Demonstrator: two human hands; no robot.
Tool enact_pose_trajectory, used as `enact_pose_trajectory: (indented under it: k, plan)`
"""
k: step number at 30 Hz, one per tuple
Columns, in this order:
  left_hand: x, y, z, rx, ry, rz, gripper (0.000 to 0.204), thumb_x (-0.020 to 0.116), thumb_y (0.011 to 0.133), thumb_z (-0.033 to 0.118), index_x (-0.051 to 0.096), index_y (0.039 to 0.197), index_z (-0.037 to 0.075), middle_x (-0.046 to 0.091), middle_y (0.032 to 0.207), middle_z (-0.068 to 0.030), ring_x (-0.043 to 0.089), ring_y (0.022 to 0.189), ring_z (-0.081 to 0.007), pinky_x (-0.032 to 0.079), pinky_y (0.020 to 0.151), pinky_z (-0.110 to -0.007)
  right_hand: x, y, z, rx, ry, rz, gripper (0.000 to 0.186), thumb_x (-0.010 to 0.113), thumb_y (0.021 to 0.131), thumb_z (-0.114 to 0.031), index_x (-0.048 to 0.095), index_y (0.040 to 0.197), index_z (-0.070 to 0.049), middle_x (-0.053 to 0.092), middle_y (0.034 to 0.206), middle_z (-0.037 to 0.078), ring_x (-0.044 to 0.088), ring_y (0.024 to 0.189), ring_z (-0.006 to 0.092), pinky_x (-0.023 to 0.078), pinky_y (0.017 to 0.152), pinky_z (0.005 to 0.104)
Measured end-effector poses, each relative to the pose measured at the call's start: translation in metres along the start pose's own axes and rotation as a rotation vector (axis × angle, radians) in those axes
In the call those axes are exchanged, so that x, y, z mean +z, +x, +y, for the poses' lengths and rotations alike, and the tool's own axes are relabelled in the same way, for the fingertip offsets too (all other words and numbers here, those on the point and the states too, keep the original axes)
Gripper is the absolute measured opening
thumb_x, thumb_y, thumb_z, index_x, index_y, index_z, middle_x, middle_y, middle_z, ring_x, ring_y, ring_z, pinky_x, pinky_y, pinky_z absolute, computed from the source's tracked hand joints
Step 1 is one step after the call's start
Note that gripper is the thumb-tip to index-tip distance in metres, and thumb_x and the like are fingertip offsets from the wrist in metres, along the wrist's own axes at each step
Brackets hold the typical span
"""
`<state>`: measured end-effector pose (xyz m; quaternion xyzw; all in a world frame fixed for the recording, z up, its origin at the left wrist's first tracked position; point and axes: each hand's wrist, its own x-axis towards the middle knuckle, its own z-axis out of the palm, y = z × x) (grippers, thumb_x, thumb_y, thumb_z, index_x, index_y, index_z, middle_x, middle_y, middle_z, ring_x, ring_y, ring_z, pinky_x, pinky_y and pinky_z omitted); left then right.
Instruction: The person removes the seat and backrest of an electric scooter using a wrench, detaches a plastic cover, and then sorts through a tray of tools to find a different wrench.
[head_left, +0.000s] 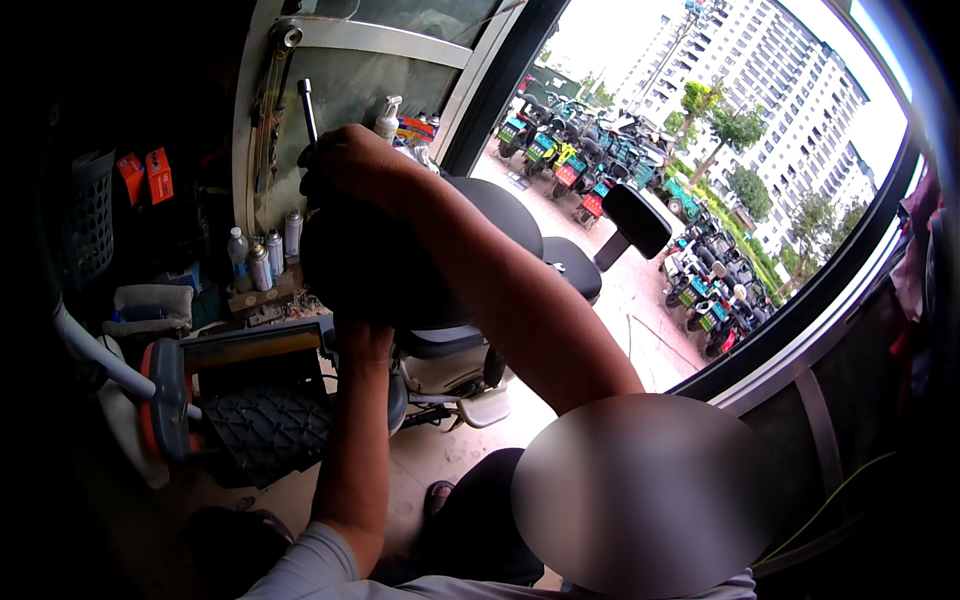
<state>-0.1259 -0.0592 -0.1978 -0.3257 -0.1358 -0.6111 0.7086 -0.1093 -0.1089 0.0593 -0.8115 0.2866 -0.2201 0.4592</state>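
My right hand (362, 168) is closed round a socket wrench (308, 108), whose bright metal shaft and socket end stick up past the fingers. Below that hand is a dark, rounded seat (370, 265), part of an electric scooter. My left hand (366, 338) reaches up to the underside of this seat; only its wrist end shows, and the fingers are hidden in the dark. The scooter's footboard (265, 430) has a black ridged mat and lies left of my left forearm. Toward the doorway are a rear seat (570, 265) and a padded backrest (638, 222).
Spray cans (261, 266) and a clear bottle (238, 248) stand behind the scooter. A white spray bottle (388, 118) is by the glass door (390, 80). Red boxes (159, 175) and a dark basket (90, 215) are at left. Outside, many scooters (590, 150) are parked.
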Motion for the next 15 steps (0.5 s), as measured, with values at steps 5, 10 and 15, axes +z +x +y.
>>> enact_pose_trajectory:
  k: [5,10,15]
  plan:
    - [0.001,0.006,-0.002,0.014,-0.043,0.025,0.058,0.041,0.113,0.035,0.029,0.159,0.003,0.034,0.164,-0.0218,0.039,0.149,-0.0362,0.039,0.121,-0.055,-0.003,-0.004,0.002,-0.009,0.118,0.0,0.027,0.063,0.103,-0.017,0.066,0.113,0.008,0.075,0.095,0.018,0.075,0.083,0.0254,0.062,0.076,0.0347]
    - [0.004,0.007,-0.006,0.045,0.074,0.047,0.06,0.044,0.112,0.036,0.028,0.159,0.003,0.035,0.163,-0.0225,0.042,0.148,-0.0371,0.041,0.119,-0.056,-0.003,-0.006,0.003,0.007,0.2,0.012,0.028,0.063,0.103,-0.018,0.065,0.112,0.009,0.074,0.093,0.017,0.075,0.08,0.0251,0.062,0.073,0.0343]
    - [0.002,0.015,0.005,-0.116,-0.083,-0.115,0.066,0.039,0.112,0.045,0.021,0.164,0.008,0.019,0.171,-0.0164,0.021,0.158,-0.0343,0.018,0.129,-0.057,-0.006,-0.006,0.001,-0.012,0.158,-0.003,0.03,0.063,0.103,-0.018,0.066,0.114,0.01,0.074,0.094,0.018,0.075,0.078,0.0254,0.062,0.07,0.0333]
